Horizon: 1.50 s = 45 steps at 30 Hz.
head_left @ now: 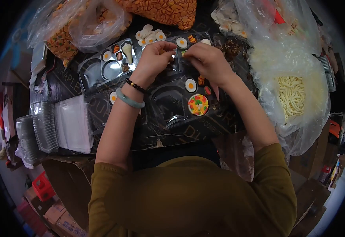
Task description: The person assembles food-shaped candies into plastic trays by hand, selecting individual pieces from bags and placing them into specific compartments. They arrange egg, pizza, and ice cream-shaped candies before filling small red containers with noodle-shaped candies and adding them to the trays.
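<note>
My left hand (155, 59), with a bead bracelet and a pale bangle above its wrist, is over the upper clear tray, its fingers pinched together. Close to its right, my right hand (207, 62) has its fingertips together at a small green and yellow piece (183, 53). What the left fingertips hold is hidden. Around them the compartments hold a fried-egg piece (182, 42) and an orange piece (192, 38). Nearer me, a clear tray (160, 103) holds another fried-egg piece (190, 85) and a round pizza-like piece (198, 104). A cone-shaped piece (127, 53) lies in the left tray.
White egg pieces (149, 35) lie behind the trays. Bags of orange pieces (160, 12) stand at the back. At the right is a large plastic bag with pale noodle-like strands (291, 96). Stacked clear trays (45, 126) and flat plastic sleeves (73, 124) are at the left.
</note>
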Each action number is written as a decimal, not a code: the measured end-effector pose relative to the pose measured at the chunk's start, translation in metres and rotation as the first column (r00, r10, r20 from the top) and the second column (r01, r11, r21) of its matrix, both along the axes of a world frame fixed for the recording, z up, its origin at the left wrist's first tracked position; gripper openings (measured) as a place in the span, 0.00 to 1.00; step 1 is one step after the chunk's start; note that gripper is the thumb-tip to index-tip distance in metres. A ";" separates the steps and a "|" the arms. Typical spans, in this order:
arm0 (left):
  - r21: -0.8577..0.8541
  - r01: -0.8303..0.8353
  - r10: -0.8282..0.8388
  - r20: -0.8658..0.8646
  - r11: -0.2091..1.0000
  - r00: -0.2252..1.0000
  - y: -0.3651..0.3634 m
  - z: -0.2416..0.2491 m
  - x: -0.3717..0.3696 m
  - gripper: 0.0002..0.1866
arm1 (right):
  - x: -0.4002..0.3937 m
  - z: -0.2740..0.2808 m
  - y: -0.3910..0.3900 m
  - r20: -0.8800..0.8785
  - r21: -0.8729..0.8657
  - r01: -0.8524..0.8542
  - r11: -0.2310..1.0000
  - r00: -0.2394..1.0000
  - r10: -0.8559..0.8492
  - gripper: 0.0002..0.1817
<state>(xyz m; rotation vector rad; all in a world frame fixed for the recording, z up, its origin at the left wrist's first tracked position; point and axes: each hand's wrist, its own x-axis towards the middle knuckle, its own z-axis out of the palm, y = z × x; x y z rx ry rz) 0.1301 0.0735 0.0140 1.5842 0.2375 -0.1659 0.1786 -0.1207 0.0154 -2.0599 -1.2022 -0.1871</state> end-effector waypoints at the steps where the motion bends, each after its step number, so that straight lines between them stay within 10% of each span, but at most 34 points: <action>1: -0.057 -0.021 0.021 0.009 0.998 1.000 -0.001 0.000 -0.001 0.13 | 0.000 -0.004 0.003 0.054 -0.044 -0.051 0.998 0.997 0.053 0.09; 7: 0.362 0.107 -0.210 0.257 0.926 0.943 0.003 -0.009 -0.004 0.12 | 0.006 0.001 -0.015 0.178 -0.125 0.118 0.985 0.979 -0.095 0.07; 11: 0.780 -0.012 -0.413 0.344 0.626 0.843 -0.010 -0.014 0.001 0.08 | 0.010 -0.004 -0.017 0.269 -0.199 0.192 0.961 0.954 -0.135 0.05; 15: 0.815 -0.032 -0.362 0.292 0.579 0.885 -0.019 -0.011 0.004 0.05 | 0.009 -0.012 -0.013 0.329 -0.258 0.257 0.931 0.930 -0.165 0.03; 20: 0.738 -0.130 -0.289 0.412 0.662 0.864 -0.019 -0.018 0.006 0.06 | 0.006 -0.003 -0.010 0.221 -0.199 0.277 0.940 0.947 -0.232 0.06; 26: 0.261 -0.038 -0.052 0.331 0.965 0.942 -0.024 -0.024 0.007 0.06 | 0.004 -0.007 -0.005 -0.701 0.095 0.230 0.969 0.706 -0.099 0.12; 38: -0.029 0.105 -0.101 0.116 0.994 0.988 -0.027 -0.003 0.001 0.10 | 0.007 0.004 -0.018 -0.731 -0.014 0.254 0.967 0.657 -0.183 0.10; 44: -0.378 0.137 -0.119 0.071 0.915 0.990 -0.013 -0.001 -0.005 0.26 | -0.002 0.011 -0.016 0.124 -0.343 0.374 0.862 0.927 -0.353 0.10; 45: -0.368 0.144 -0.126 0.073 0.919 0.989 -0.012 0.001 -0.008 0.29 | -0.003 0.013 -0.012 0.001 -0.249 0.325 0.912 0.942 -0.335 0.10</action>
